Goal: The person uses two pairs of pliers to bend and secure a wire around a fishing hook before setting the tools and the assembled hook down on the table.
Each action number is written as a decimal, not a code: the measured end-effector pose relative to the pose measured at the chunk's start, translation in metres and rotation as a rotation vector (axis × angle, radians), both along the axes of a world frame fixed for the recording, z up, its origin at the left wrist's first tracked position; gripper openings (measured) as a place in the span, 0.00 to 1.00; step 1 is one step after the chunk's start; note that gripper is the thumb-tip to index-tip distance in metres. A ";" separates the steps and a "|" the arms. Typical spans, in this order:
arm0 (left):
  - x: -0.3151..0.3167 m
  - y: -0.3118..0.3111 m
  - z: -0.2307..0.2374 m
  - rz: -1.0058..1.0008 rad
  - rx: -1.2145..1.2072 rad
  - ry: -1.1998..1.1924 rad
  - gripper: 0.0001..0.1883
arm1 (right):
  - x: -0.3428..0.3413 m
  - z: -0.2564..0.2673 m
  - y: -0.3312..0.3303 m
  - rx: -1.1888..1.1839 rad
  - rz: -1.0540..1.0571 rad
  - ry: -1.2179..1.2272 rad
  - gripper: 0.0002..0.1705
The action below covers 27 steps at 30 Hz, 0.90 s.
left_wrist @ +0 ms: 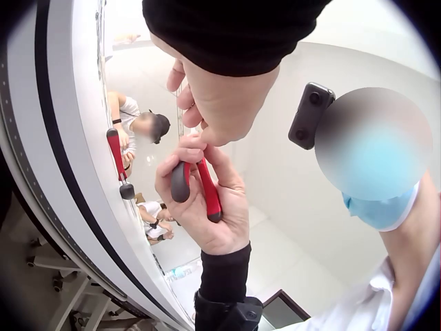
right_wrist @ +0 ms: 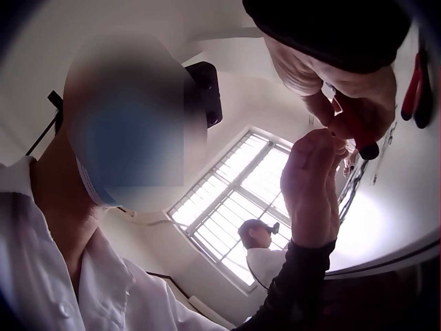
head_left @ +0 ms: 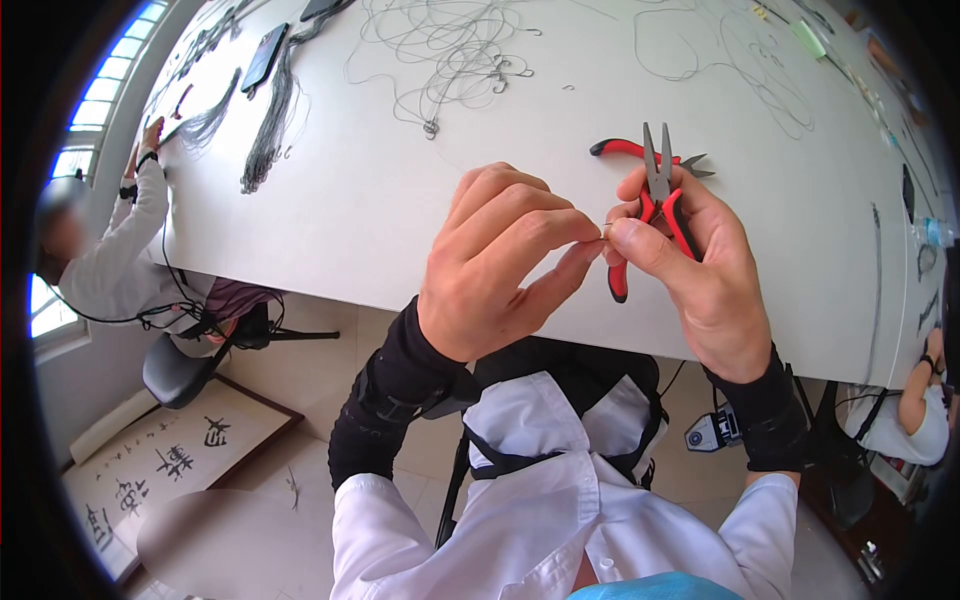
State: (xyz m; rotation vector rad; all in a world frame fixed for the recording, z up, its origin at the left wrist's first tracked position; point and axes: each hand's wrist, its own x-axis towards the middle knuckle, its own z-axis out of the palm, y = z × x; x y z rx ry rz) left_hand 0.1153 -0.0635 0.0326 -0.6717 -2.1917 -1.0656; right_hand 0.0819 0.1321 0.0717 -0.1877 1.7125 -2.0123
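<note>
Over the table's near edge, my left hand pinches a tiny thin piece between thumb and forefinger; its kind is too small to tell. The thumb and fingertips of my right hand meet it from the other side. That hand also holds long-nose pliers in its palm, their tips pointing away from me. In the left wrist view, the red and black handles cross the right palm. Just beyond the right fingers lies a second red-handled tool with short grey jaws.
Tangled thin line with small hooks lies across the far table. Bundles of dark line and a phone lie at the left. More loops of line spread at the far right. Other people sit at both sides.
</note>
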 end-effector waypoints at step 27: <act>0.001 -0.063 -0.020 0.151 -0.342 -0.242 0.10 | 0.195 0.150 0.400 0.586 -1.252 1.050 0.14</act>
